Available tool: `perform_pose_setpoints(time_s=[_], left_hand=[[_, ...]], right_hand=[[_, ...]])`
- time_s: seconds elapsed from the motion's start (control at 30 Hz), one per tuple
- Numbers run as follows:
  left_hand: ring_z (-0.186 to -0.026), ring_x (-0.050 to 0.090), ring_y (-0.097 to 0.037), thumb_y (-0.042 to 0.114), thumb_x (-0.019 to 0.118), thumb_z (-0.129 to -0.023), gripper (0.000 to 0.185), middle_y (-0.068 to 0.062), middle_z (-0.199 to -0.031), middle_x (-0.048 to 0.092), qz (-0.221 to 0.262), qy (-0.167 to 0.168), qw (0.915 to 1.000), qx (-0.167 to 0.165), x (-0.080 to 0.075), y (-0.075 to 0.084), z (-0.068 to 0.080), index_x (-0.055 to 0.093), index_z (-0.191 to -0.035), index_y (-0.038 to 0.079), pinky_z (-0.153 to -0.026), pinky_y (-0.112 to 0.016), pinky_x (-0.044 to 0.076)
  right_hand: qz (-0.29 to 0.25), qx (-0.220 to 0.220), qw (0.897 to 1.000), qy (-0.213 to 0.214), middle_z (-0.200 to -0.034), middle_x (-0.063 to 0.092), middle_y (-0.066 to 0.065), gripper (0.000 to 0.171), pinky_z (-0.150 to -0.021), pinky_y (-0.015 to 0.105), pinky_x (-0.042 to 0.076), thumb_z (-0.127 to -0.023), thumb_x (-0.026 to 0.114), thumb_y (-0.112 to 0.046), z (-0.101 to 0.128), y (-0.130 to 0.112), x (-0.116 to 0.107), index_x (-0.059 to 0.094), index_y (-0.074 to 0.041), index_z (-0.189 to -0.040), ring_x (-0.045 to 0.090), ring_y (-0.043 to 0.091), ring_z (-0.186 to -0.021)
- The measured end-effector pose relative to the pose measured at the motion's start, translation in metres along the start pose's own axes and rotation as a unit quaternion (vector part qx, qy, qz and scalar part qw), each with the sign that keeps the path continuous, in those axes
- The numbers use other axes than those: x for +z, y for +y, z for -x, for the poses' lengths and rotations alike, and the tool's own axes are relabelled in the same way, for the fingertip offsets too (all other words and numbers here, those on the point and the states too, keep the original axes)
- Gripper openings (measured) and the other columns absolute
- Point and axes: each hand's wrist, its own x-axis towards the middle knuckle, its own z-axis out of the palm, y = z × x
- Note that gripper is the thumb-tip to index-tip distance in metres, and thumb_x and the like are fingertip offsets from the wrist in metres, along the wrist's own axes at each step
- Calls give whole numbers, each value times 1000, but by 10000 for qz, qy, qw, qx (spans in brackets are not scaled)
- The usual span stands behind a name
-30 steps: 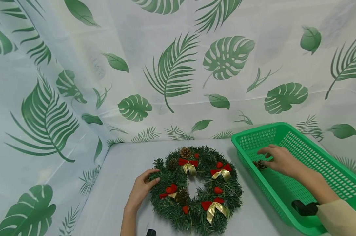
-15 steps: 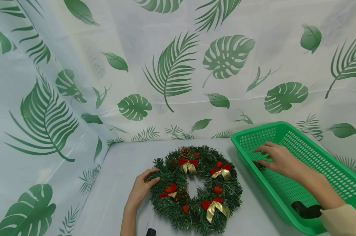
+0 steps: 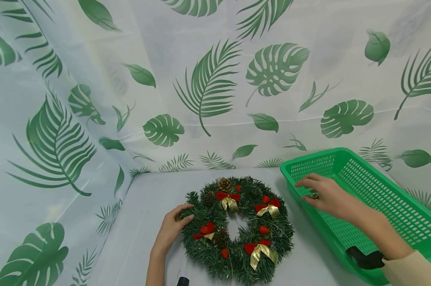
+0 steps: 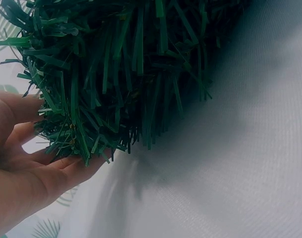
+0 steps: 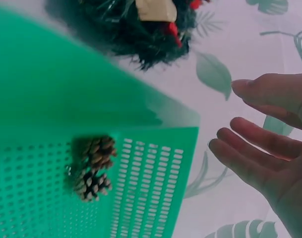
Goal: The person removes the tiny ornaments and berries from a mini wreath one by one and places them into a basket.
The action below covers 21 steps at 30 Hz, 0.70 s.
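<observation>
A green artificial Christmas wreath [image 3: 278, 230] with red-and-gold bows, red berries and pine cones lies flat on the white-covered table. My left hand [image 3: 172, 228] grips its left edge, thumb and fingers around the tinsel needles [image 4: 106, 74] in the left wrist view. Over the near-left rim of a green plastic basket [image 3: 308, 228], my right hand [image 3: 326, 195] hovers with fingers spread and nothing held. Two small pine cones [image 5: 98, 151] sit together inside the basket, apart from the fingers. Part of one pine cone [image 3: 315, 196] shows between the right thumb and fingers in the head view.
The perforated basket stands just right of the wreath, set at a slant. A white cloth with a green leaf print [image 3: 215, 99] hangs behind the table and down the left side. Black devices [image 3: 364, 258] sit at both wrists.
My right hand has drifted left and slightly up, from inside the basket toward its left rim, with fingers still apart. The left hand and the wreath have stayed put.
</observation>
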Motion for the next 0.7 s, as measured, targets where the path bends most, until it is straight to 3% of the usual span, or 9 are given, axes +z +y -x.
perform_pose_setpoints(time_s=[0.27, 0.47, 0.7], left_hand=[[-147, 40, -44, 22, 72, -98, 39, -16, -158, 47, -15, 22, 10000, -34, 0, -1, 0, 66, -137, 18, -109, -65, 42], [-148, 39, -44, 22, 72, -98, 39, -15, -158, 47, -5, 9, 10000, -38, 0, -1, 0, 67, -136, 18, -109, -65, 41], [-147, 40, -44, 23, 72, -98, 39, -16, -158, 46, 58, -27, 10000, -24, -1, 0, 0, 67, -136, 18, -109, -64, 42]], right_hand=[[-96, -75, 9998, -157, -109, 68, 13, 35, -59, 26, 52, -76, 86, 4, -7, -14, 9, 73, -6, -107, 63, 14, -73], [-220, -194, 9993, -222, -110, 68, 10, 37, -62, 27, 53, -77, 85, 4, -11, -24, 15, 73, -7, -110, 67, 23, -86], [-487, -284, 9978, -351, -112, 68, 9, 34, -64, 27, 53, -81, 82, 3, -14, -40, 21, 72, -6, -112, 67, 22, -88]])
